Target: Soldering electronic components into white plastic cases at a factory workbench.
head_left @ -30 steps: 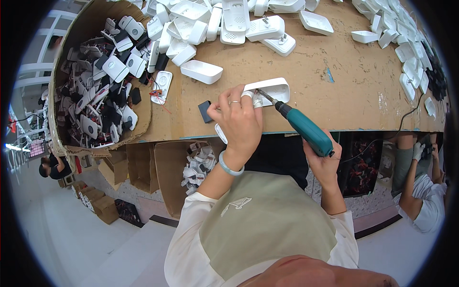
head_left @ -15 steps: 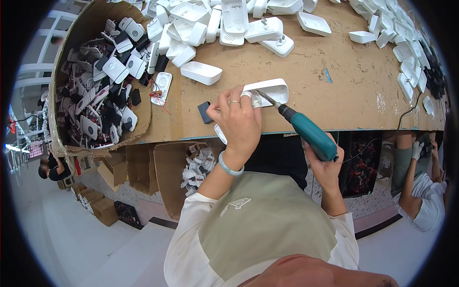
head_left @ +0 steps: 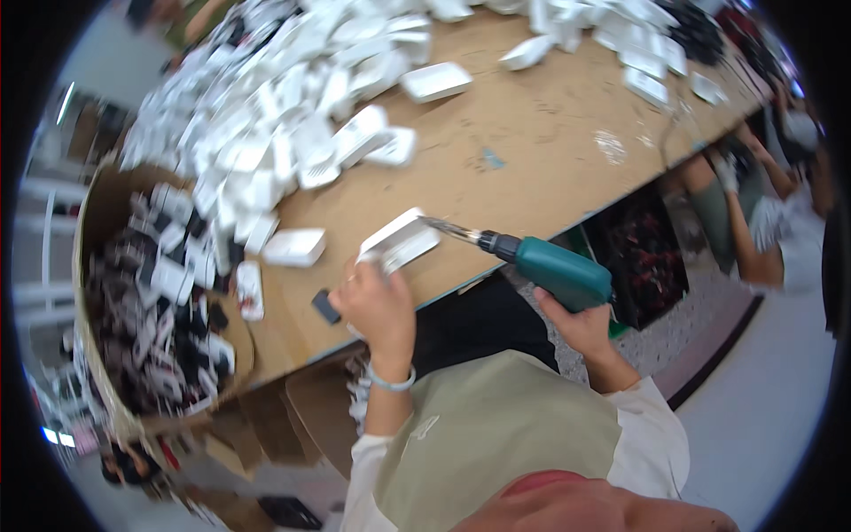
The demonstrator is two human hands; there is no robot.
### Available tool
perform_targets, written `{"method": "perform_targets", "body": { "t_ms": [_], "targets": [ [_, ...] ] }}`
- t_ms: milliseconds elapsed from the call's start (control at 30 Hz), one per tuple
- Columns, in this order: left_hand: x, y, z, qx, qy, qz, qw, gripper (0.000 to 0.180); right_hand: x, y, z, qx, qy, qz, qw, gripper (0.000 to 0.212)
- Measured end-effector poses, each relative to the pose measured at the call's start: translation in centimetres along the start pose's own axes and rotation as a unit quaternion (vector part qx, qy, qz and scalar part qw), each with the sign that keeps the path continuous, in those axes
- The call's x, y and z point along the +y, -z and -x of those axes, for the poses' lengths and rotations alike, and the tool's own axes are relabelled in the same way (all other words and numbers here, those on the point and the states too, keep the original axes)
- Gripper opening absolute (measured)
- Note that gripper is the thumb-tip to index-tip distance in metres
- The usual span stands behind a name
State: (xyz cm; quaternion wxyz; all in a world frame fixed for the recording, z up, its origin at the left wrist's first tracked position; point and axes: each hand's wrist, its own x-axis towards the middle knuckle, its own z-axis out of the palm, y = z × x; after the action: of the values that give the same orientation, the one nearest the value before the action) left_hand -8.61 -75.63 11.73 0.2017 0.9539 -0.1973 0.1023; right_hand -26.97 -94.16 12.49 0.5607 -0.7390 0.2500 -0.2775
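My right hand (head_left: 581, 326) grips a green electric screwdriver (head_left: 564, 273) by its body. The long bit reaches left, its tip over the far right end of a white plastic shell (head_left: 401, 238), an open rectangular housing with its hollow up. At the shell's near left end are the fingers of my left hand (head_left: 377, 306), bent and holding it; a pale bracelet circles that wrist. Motion blur hides what lies under these fingertips. Beside the left hand, a small dark grey block (head_left: 326, 307) rests on the cardboard-covered table (head_left: 532, 168).
A big heap of white shells (head_left: 292, 106) covers the far left. A cardboard box (head_left: 96, 355) of white and black parts stands at left. Near it lie a loose shell (head_left: 294, 247) and a white piece with red wiring (head_left: 250, 291). Another person (head_left: 767, 222) sits at right.
The whole view has turned, so the table now slopes. The screwdriver's tip has drawn away from my left fingers toward the shell's other end. My left hand stays at the shell.
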Motion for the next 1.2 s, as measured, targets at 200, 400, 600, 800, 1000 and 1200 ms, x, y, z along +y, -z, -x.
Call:
{"method": "perform_targets", "body": {
  "t_ms": [200,400,600,800,1000,1200],
  "targets": [
    [-1.7,5.3,1.9,-0.084,0.039,0.198,0.976,0.014,-0.8,0.1,-0.2,0.029,-0.041,-0.078,0.996,0.032],
    [-14.3,12.2,8.8,-0.285,0.127,0.436,0.844,0.007,-0.2,-0.1,-0.2,0.062,-0.061,-0.129,0.988,0.048],
    [-30.9,5.5,20.9,-0.347,0.371,0.463,0.727,0.017,-1.3,-1.8,-1.2,0.061,-0.018,-0.099,0.993,0.035],
    [-37.0,-10.2,37.7,-0.38,0.411,-0.084,0.824,0.04,-2.3,-3.8,-1.1,-0.006,-0.012,-0.096,0.995,0.038],
    [-27.7,-2.6,23.3,-0.55,0.102,0.029,0.828,0.031,-3.1,-4.1,-0.7,0.039,-0.011,-0.063,0.997,0.038],
    [-13.8,13.5,0.8,-0.002,-0.181,0.034,0.983,0.038,-3.3,-5.0,-1.1,0.046,0.001,-0.09,0.995,0.038]
  ]
}}
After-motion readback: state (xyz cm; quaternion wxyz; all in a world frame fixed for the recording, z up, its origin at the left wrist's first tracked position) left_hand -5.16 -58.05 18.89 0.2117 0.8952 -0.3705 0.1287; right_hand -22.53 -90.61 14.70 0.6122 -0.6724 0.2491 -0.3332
